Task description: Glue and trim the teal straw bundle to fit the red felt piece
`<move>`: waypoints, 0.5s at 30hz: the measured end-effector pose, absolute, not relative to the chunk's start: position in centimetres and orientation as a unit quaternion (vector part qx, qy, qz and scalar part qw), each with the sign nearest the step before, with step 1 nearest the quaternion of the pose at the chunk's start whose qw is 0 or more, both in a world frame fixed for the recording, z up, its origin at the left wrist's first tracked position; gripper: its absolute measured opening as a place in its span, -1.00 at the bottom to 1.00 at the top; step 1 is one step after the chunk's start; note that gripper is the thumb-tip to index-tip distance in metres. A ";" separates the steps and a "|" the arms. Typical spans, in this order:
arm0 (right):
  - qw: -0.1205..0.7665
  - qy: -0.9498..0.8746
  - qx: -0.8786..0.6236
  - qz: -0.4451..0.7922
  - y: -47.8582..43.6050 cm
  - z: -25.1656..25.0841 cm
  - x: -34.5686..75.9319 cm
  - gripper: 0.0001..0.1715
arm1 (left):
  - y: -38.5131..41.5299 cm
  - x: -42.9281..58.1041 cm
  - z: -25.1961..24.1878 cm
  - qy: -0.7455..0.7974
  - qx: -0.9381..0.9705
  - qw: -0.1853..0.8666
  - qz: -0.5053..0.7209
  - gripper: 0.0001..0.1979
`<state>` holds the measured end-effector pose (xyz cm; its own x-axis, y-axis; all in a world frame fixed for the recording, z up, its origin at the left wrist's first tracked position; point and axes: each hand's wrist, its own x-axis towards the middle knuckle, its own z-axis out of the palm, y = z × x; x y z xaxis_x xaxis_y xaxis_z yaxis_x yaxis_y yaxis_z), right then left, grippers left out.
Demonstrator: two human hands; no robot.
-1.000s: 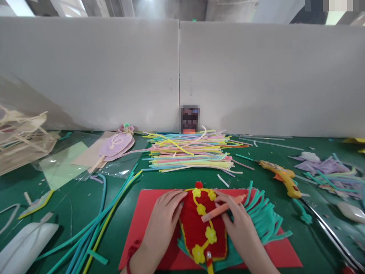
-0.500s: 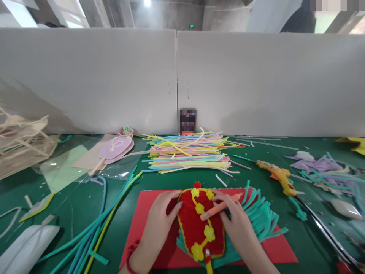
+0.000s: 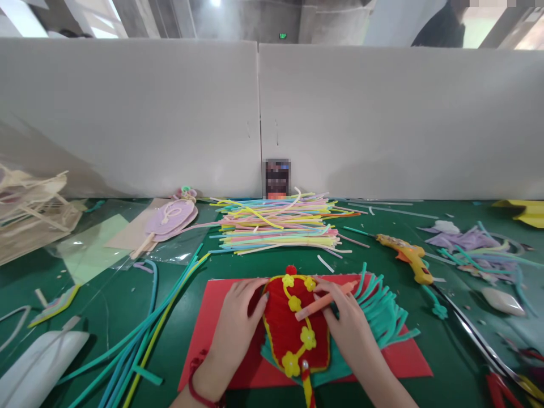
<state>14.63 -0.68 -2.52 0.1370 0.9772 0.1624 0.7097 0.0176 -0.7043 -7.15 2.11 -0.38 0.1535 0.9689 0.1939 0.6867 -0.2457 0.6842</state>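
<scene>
On a red sheet [image 3: 206,340] lies a red fuzzy craft piece [image 3: 278,323] with yellow edging, yellow flowers and a red ball on top. My left hand [image 3: 240,314] grips its upper left edge between thumb and fingers. My right hand [image 3: 346,317] holds an orange pen [image 3: 315,307] slanting across the piece, with its fingers also at the piece's right edge. Teal fuzzy strips [image 3: 382,314] fan out under the piece to the right. A red-and-yellow twisted strip [image 3: 306,385] with a pearl hangs from the bottom.
A pile of pastel pipe cleaners [image 3: 276,226] lies behind the sheet. To the right are a yellow glue gun [image 3: 406,255], its dark cable, purple scraps [image 3: 467,241] and red-handled scissors [image 3: 499,391]. Teal and yellow strips [image 3: 157,323], a purple fan [image 3: 170,221] and a white object [image 3: 46,362] lie left.
The whole view has shifted slightly, so things sit a little higher and further left. Both hands keep the same grip on the red piece and pen.
</scene>
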 end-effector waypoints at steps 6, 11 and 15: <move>0.328 -0.635 -0.665 0.216 -0.4 -2.4 14.9 -0.68 | 2.1 -7.2 -0.8 0.561 0.733 0.224 0.313 -0.76; 0.389 -0.591 -0.665 0.238 -0.6 -0.2 15.6 -0.83 | 2.1 -7.2 -0.6 0.581 0.700 0.261 0.322 -0.71; 0.395 -0.603 -0.651 0.237 -0.5 2.2 16.3 -0.97 | 2.7 -7.1 0.6 0.583 0.693 0.305 0.293 -0.69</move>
